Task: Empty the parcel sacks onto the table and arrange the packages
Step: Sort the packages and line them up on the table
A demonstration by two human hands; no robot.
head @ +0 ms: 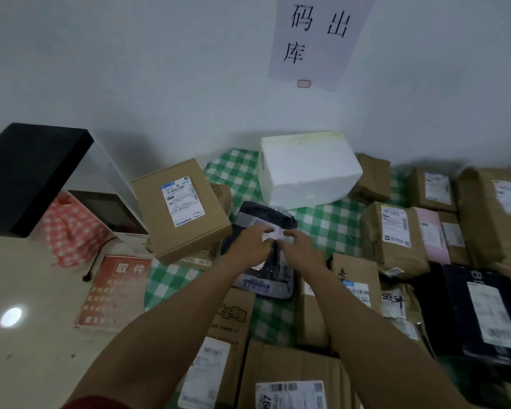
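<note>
Where the view begins, at the near edge, brown cartons [289, 364] are packed side by side with printed labels turned up, and two bare forearms are stretched over them. Just beyond, a dark plastic bag [283, 219] is laid on the green checked cloth [328, 225], its near end overlapping a carton. Over its middle the hands are brought together: a pale slip [273, 235] is pinched from the left by the curled fingers of the left hand [252, 246] and from the right by those of the right hand [300, 250]. Whether the slip is stuck to the bag cannot be told. To the right, the cloth is crowded with parcels: a tape-wrapped brown parcel [393, 234], a pink mailer [431, 234] just beside it, and a black package [481, 314] nearer the edge. To the left, the cloth ends and a bare beige counter [36, 335] is seen, with a red sign [115, 293] lying flat at the cloth's border. Beside the bag on the left, a labelled box [180, 208] is tilted on smaller parcels. Farther back, a white foam box [307, 169] is set close to the wall. At the far left, a black-topped unit [27, 175] is stood on the counter, with a red checked bag [71, 231] beneath its overhang. The pale wall [130, 69] behind is hung with a paper notice [319, 39] in large black characters.
</note>
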